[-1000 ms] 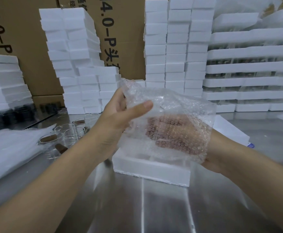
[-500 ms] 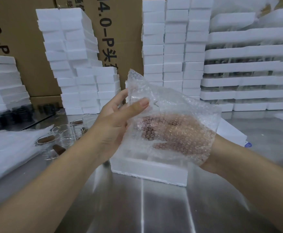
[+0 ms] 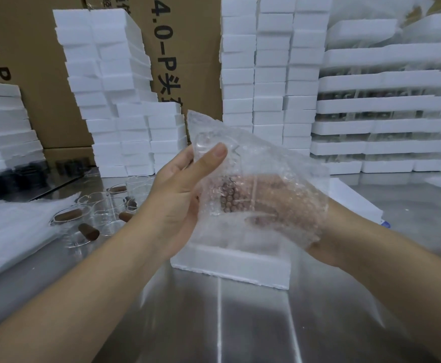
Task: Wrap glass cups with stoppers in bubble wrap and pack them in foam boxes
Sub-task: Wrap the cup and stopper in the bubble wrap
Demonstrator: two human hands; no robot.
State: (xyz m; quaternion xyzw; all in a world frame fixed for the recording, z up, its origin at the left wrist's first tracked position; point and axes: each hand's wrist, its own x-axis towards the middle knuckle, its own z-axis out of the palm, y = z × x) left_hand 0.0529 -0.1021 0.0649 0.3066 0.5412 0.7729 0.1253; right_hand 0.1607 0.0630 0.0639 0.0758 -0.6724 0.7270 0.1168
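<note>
So, the left hand is pinching the upper left edge of the bubble wrap, thumb pressed on the near face and the other fingers tucked behind it. The right hand is behind or inside the wrap, just a brownish shape through the bubbles with its fingers pointing left toward the other palm. I can't tell if it's grasping anything in there. Something clear seems to sit under the left thumb, but I can't make out whether it's a cup. Both forearms come up from the bottom corners and meet mid-frame, left palm turned to the right, right wrist sticking out of the wrap's lower right edge. The wrap is up in the air right above a white foam box on the metal table. Off to the left on the table are loose glass cups and brown stoppers, with foam box stacks along the back. Compared with a second ago the hands are in pretty much the same spot, but the wrap's top corner pokes up a bit higher.
</note>
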